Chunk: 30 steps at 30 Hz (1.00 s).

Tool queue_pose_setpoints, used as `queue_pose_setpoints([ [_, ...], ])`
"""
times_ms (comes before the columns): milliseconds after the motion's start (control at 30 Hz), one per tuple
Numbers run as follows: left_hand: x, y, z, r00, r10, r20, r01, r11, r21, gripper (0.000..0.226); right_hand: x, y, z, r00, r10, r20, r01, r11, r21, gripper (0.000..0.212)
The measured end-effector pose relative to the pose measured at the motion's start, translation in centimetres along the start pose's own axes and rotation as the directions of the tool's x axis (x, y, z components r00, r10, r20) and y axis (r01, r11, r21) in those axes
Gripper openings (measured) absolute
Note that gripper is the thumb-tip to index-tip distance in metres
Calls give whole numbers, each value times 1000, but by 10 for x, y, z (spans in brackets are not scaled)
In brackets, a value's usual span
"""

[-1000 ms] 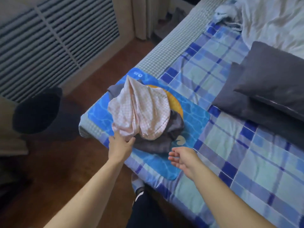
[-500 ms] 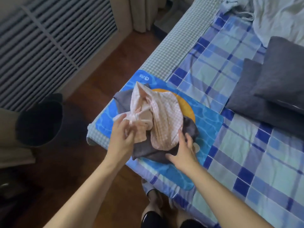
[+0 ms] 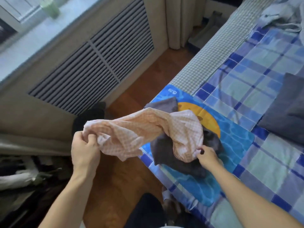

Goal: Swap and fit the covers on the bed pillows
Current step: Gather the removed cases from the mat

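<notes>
The left hand (image 3: pixel 85 150) grips one end of the soft pink and white checked pillow cover (image 3: pixel 148 130), with its fingers (image 3: pixel 89 142) curled tight round a bunch of the cloth; that end is lifted up off the bed and out past its near corner, over the brown wooden floor (image 3: pixel 115 186); the right hand (image 3: pixel 208 156) pinches the other end of the cover between thumb and fingers, low down by the bed; the cover is stretched out between the two hands and sags in the middle; its right part lies on top of a crumpled dark grey cloth (image 3: pixel 166 155); the grey cloth lies on a bright blue mat with an orange round shape (image 3: pixel 235 134); the mat sits at the near left corner of the bed with the blue and green checked sheet (image 3: pixel 263 162); at the right edge of the bed lie flat dark grey pillows (image 3: pixel 289 112), well apart from the hands; a white crumpled blanket (image 3: pixel 283 12) is at the far end of the bed; beside the bed, a grey slatted panel (image 3: pixel 98 63) is on the wall.
</notes>
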State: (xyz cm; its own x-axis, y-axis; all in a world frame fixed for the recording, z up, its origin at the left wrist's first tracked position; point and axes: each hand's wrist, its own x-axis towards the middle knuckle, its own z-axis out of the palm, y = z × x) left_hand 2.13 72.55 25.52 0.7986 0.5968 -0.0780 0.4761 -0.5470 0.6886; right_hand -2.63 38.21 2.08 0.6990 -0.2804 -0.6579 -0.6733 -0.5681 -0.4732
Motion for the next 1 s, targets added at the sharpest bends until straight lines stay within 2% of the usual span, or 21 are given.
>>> queue_pose_setpoints([
  [100, -5, -5, 10, 991, 1, 135, 1, 1000, -17, 13, -10, -12, 24, 987, 2, 162, -47, 961, 272, 22],
  [167, -5, -7, 18, 959, -3, 282, -9, 999, 39, 17, -10, -17, 40, 983, 55, 174, -104, 953, 285, 30],
  [233, 6, -13, 23, 934, -16, 358, -12, 997, 74, 20, -14, -36, 42, 997, 65, 33, -71, 969, 236, 32],
  [267, 14, -17, 24, 929, -18, 370, -10, 997, 73, 20, -21, -55, 39, 994, 39, -97, -19, 979, 203, 30],
  [300, 23, -21, 24, 921, -26, 389, 10, 999, 44, 19, -37, -84, 32, 977, -26, -210, 66, 981, 183, 25],
  [333, 32, -26, 25, 895, -69, 441, 94, 995, -34, 18, -55, -115, 32, 952, -135, -273, 192, 962, 195, 22],
  [367, 41, -29, 26, 841, -114, 529, 225, 963, -150, 17, -77, -152, 34, 937, -245, -248, 302, 927, 223, 21],
  [400, 51, -34, 26, 736, -144, 661, 385, 893, -234, 18, -101, -190, 42, 908, -388, -157, 417, 876, 244, 26],
  [433, 65, -41, 24, 597, -110, 795, 538, 790, -294, 24, -124, -227, 54, 853, -522, -28, 511, 822, 249, 30],
  [500, 104, -51, 15, 367, 0, 930, 709, 648, -280, 47, -151, -291, 92, 701, -703, 117, 689, 711, 143, 39],
  [533, 127, -55, 5, 286, 36, 958, 739, 628, -244, 51, -154, -316, 109, 668, -722, 181, 721, 688, 83, 41],
  [567, 153, -61, -6, 281, 34, 959, 714, 660, -232, 47, -155, -341, 122, 667, -710, 225, 721, 692, 49, 41],
  [633, 197, -69, -29, 339, 61, 939, 635, 721, -276, 28, -159, -378, 140, 687, -689, 230, 664, 724, 187, 36],
  [667, 202, -66, -26, 435, 40, 899, 547, 782, -300, 20, -162, -378, 132, 698, -683, 216, 616, 727, 304, 35],
  [700, 279, -95, -68, 579, -22, 815, 453, 840, -300, 17, -156, -446, 183, 739, -643, 200, 521, 734, 436, 35],
  [733, 303, -102, -75, 664, -13, 747, 346, 892, -292, 19, -153, -458, 193, 816, -569, 105, 440, 728, 526, 35],
  [767, 317, -106, -72, 699, -23, 715, 316, 907, -279, 19, -149, -459, 192, 879, -477, -1, 403, 742, 536, 36],
  [833, 364, -120, -87, 733, -79, 675, 283, 939, -197, 12, -124, -470, 217, 955, -288, -75, 283, 797, 534, 34],
  [900, 409, -145, -90, 693, -157, 703, 344, 930, -132, 22, -102, -478, 244, 990, -132, -56, 140, 813, 565, 31],
  [1000, 453, -179, -83, 703, -245, 668, 393, 916, -77, 19, -82, -490, 277, 997, -75, -12, 69, 835, 546, 31],
])
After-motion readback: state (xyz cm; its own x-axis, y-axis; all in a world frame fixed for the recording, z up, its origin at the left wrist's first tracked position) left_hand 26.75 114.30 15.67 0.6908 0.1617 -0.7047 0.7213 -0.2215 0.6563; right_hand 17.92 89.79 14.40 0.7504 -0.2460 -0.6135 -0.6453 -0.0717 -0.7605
